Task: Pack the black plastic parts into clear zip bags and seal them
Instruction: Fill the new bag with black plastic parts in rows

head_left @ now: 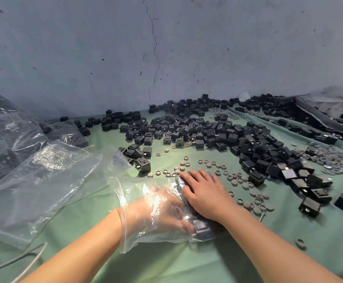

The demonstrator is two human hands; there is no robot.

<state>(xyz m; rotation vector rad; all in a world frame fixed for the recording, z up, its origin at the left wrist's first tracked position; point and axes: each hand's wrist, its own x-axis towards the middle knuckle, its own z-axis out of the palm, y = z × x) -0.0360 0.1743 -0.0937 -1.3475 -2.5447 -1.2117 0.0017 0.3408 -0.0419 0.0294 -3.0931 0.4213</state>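
Filling step, not sealing yet. Left hand (158,209) wrist-deep inside clear zip bag (118,187). Bag flat on green-clothed worktop (166,262), mouth to the left, ringing the wrist. Fingers blurred by glare on the film and partly under the other hand, so cannot tell whether gripping a part or only pushing. Right hand (205,193) flat and spread on top of the bag's closed end, pinning it, holding nothing.

A few black parts (200,226) inside the bag, just beside the left thumb at the near corner. Count unreadable through the plastic. Most stock loose in big pile (207,131), further back and right, well apart from the bag mouth. Grey caps (246,180) scattered near the right fingertips. Spare empty bags (44,180) to the left, filled bags (3,139) far left.

Next, as a judgement: withdraw left hand without dragging parts out and keep right hand pinning. Then load more from the pile or, if full enough, press air out and run the zip shut end to end. Likely snag: a part or film fold caught in the zip track.
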